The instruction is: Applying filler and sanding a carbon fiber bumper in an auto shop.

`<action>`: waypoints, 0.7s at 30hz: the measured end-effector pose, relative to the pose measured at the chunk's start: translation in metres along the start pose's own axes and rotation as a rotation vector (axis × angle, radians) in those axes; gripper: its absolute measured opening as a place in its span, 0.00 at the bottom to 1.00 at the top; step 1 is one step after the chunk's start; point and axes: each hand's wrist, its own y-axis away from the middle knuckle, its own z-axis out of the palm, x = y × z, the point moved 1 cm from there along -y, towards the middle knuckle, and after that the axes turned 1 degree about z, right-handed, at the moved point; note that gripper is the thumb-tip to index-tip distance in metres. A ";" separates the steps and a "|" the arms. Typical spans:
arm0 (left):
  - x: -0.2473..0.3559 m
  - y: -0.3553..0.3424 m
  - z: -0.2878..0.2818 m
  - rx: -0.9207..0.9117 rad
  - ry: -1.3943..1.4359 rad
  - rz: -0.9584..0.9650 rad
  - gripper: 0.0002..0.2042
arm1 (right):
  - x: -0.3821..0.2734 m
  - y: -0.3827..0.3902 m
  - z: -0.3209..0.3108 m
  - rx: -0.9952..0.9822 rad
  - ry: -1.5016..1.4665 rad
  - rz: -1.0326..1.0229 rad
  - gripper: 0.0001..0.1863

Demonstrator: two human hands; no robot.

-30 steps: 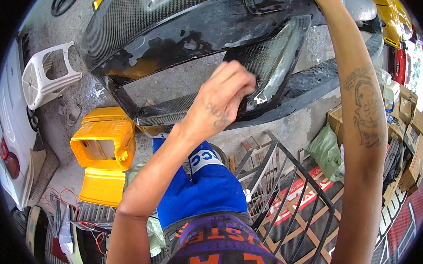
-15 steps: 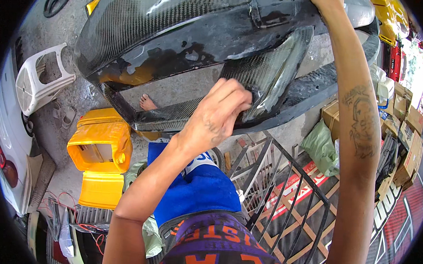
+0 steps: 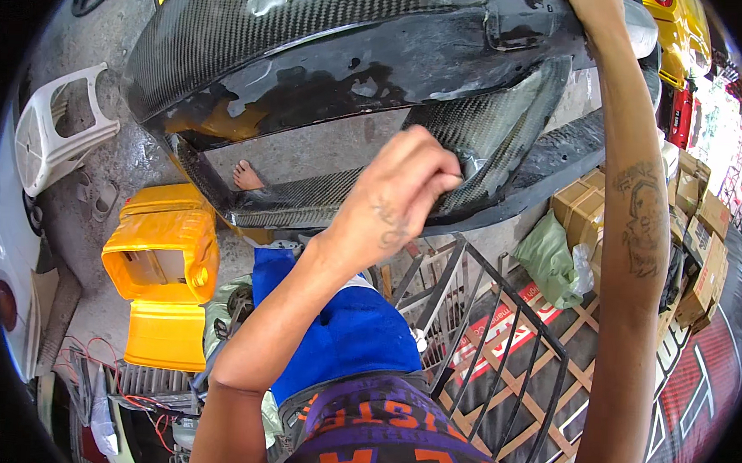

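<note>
A large black carbon-fibre car bumper (image 3: 329, 56) fills the upper part of the view. Its surface is patchy, with dull grey areas, glossy wet-looking spots and a brownish patch at the left. My left hand (image 3: 402, 183) is closed, fingers curled together, at the woven carbon panel (image 3: 492, 121) beside the bumper's opening. Whatever the fingers may hold is hidden under them. My right hand (image 3: 594, 8) reaches to the bumper's top right at the picture's edge, and its fingers are cut off from view.
A cut-open yellow plastic jerrycan (image 3: 159, 247) and a white plastic stool (image 3: 61, 127) stand left. A black metal grille (image 3: 508, 320) lies low right, near cardboard boxes (image 3: 583, 203) and a green bag (image 3: 548, 260). A bare foot (image 3: 246, 176) shows through the bumper's opening.
My left hand has shifted slightly right and up in the picture, still closed near the carbon panel. The view has moved a little; my right hand stays at the bumper's top right.
</note>
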 end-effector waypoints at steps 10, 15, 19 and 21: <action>-0.004 -0.016 0.007 -0.040 0.005 0.153 0.08 | -0.011 0.010 -0.005 -0.147 -0.185 -0.004 0.26; -0.008 -0.007 0.012 -0.062 0.046 0.114 0.09 | 0.011 0.002 0.000 -0.035 -0.138 0.011 0.27; -0.003 -0.017 0.003 0.014 -0.004 0.127 0.08 | -0.017 0.008 0.000 -0.088 -0.159 0.042 0.29; 0.003 -0.006 -0.009 0.109 0.044 -0.023 0.06 | -0.010 0.002 0.002 -0.085 -0.153 0.047 0.29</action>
